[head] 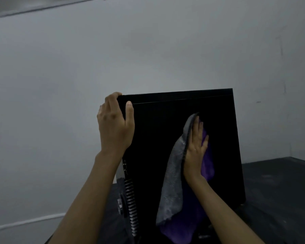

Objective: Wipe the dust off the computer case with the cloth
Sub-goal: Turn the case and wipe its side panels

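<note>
The black computer case (pixel 174 152) stands upright on the dark counter (pixel 278 191) against a pale wall (pixel 148 50). The left hand (pixel 115 124) grips its top left corner, fingers curled over the edge. The right hand (pixel 195 152) lies flat with straight fingers, pressing a grey-and-purple cloth (pixel 173 182) against the side panel; the cloth hangs down below it.

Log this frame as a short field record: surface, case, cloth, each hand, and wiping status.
surface: dark table, pale wall behind
case: black computer case, standing on the table, side panel facing the camera
cloth: grey and purple cloth, draped down the panel
left hand: left hand grips the case's top left corner
right hand: right hand presses the cloth flat against the panel, fingers straight
status: wiping under way
</note>
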